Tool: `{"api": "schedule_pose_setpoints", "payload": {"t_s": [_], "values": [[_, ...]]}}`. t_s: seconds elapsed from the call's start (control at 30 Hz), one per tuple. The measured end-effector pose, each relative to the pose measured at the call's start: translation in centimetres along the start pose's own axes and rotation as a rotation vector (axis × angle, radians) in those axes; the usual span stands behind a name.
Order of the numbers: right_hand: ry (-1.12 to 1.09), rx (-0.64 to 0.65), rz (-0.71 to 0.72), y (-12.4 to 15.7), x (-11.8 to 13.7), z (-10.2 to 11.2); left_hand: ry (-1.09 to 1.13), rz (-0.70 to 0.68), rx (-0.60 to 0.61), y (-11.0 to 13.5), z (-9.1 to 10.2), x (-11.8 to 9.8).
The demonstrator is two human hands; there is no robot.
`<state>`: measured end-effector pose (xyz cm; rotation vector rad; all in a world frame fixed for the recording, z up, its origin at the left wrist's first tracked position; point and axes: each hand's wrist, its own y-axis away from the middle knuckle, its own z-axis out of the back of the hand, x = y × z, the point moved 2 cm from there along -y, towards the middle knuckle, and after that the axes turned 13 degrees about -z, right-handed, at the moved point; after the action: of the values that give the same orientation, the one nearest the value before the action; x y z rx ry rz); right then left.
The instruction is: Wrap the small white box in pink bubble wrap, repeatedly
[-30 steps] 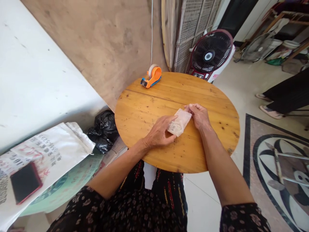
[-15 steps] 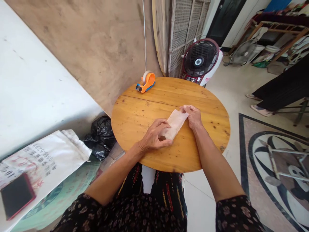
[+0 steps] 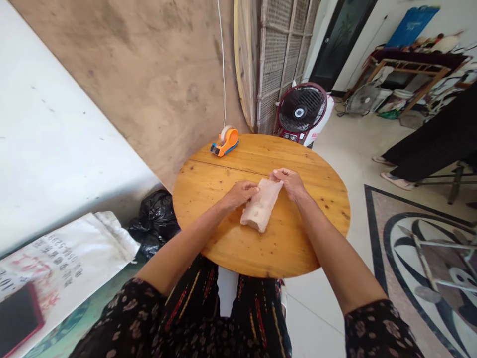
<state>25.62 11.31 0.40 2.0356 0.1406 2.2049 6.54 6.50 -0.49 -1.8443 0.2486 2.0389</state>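
A pale pink, translucent pouch (image 3: 261, 208), like soft plastic wrap, lies at a slant over the middle of the round wooden table (image 3: 208, 194). Its lower end gapes a little toward me. My right hand (image 3: 288, 183) pinches its upper right corner between thumb and fingers. At the upper left edge, my left hand (image 3: 240, 194) has its thumb and fingers closed on the pouch's side. Whether anything is inside the pouch I cannot tell.
An orange tape dispenser (image 3: 225, 141) stands at the table's far left edge. Behind the table is a fan (image 3: 301, 112). To the left are a black plastic bag (image 3: 156, 219), a white sack (image 3: 85, 253) and a phone (image 3: 18, 318). A person's legs (image 3: 417, 144) show at right.
My left hand has shifted from the pouch's lower end up to its upper left edge, uncovering the lower end. My right hand keeps its corner. The view has tilted slightly upward.
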Motion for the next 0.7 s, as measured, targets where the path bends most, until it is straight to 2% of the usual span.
{"api": "schedule_pose_setpoints", "payload": {"t_s": [0.07,0.2,0.33,0.43,0.57,0.7], "values": [[0.045,0.026,-0.01,-0.7,0.8,-0.2,0.02,0.03,-0.015,-1.3,0.1,0.3],[0.08,0.023,-0.015,-2.5,1.3,-1.1,0.026,-0.003,-0.113,-3.0,0.1,1.5],[0.023,-0.137,-0.007,-3.5,1.1,-0.9,0.021,-0.019,-0.219,-3.6,0.4,2.3],[-0.03,-0.246,0.06,-2.4,1.9,0.4,0.028,-0.01,-0.256,-3.8,0.6,2.5],[0.014,-0.138,0.238,1.0,3.7,1.6,0.051,-0.001,-0.278,-3.9,0.7,2.6],[0.252,0.108,0.31,4.1,4.3,1.0,0.081,0.008,-0.272,-3.9,0.7,2.6]]}}
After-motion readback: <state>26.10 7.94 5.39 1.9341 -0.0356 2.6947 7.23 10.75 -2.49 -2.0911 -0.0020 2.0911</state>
